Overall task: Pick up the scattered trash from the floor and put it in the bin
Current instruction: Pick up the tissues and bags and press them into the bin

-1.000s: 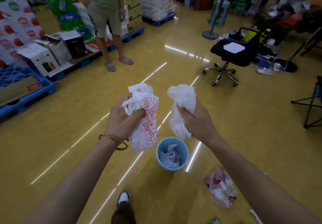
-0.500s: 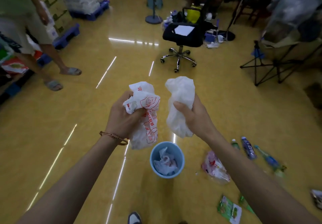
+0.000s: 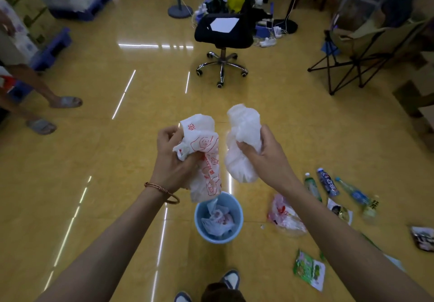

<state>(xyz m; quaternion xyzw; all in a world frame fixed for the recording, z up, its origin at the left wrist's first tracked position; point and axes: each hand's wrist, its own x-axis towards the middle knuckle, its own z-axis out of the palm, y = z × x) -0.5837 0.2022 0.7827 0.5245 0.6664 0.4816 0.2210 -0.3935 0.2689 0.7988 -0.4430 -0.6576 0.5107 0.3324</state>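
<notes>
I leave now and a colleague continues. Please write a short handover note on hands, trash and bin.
Left hand grips a red-printed white bag; right hand grips a plain white bag, both held near the blue bin.
Done: one crumpled bag lies in the bin.
Left: drop both in, collect the clear plastic bag, bottles and green wrapper from the floor.

Glossy yellow floor (image 3: 117, 160) carries a round light-blue plastic bin (image 3: 218, 240). Right of the bin lie a crumpled clear-and-red plastic bag (image 3: 285, 217), three plastic bottles (image 3: 327, 182) and a green snack wrapper (image 3: 308, 270).
</notes>
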